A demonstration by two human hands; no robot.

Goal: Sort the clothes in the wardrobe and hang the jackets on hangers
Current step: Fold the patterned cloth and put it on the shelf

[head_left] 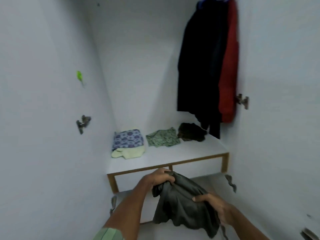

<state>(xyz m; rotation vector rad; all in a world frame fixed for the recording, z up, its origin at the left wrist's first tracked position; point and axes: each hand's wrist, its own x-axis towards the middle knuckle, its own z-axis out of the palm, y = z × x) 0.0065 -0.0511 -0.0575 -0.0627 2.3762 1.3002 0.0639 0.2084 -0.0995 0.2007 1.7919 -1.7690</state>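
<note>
- Low in the frame's centre, both hands, left (160, 178) and right (210, 205), clutch a dark grey garment (181, 205).
- Jackets (204, 63) hang at upper right above the shelf (199, 151).

Two bare arms come up from the bottom of the picture. The left arm (128, 203) is long and bare from the hand down to near the elbow. At the bottom edge it has a short sleeve (109, 233) in a soft, pale green. The sleeve has a plain hem with a fold line across it. The right arm (242, 224) is bare all the way to the bottom edge, and no sleeve shows on it. The left hand (160, 177) and the right hand (212, 206) are bare too. They have no gloves, rings or watch. The thumb nail on the right hand is short.
</note>
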